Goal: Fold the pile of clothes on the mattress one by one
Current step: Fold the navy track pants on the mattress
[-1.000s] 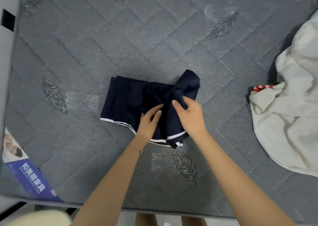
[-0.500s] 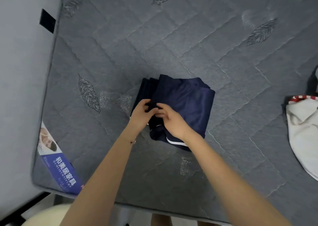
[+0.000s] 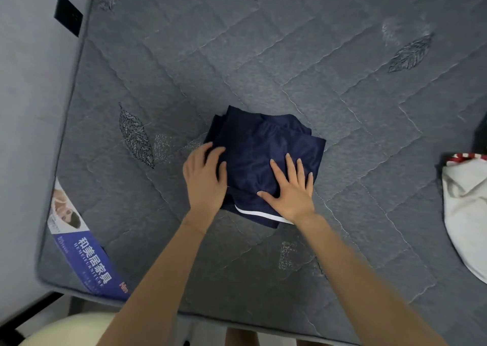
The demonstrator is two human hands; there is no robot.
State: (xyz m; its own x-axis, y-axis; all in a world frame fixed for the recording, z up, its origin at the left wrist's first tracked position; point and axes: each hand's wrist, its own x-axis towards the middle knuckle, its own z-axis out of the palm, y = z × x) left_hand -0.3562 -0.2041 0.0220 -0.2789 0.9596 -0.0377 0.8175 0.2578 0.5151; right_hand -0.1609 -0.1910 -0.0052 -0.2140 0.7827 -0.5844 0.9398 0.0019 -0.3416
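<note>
The folded navy-blue fabric garment with a white stripe along its near hem (image 3: 263, 161) lies flat near the middle of the grey quilted mattress with embroidered leaf motifs (image 3: 263, 55). Both hands are on it, set apart from each other.

- Left hand (image 3: 204, 179): rests on the garment's left edge, fingers loosely bent on the cloth, gripping nothing.
- Right hand (image 3: 290, 187): lies flat on the garment's near-right part, fingers straight and spread, palm pressing down.

A white crumpled garment with a red-and-white striped trim (image 3: 463, 214) lies at the mattress's right edge, well apart from the navy one. A blue printed label (image 3: 84, 245) sits at the near-left corner of the mattress.
</note>
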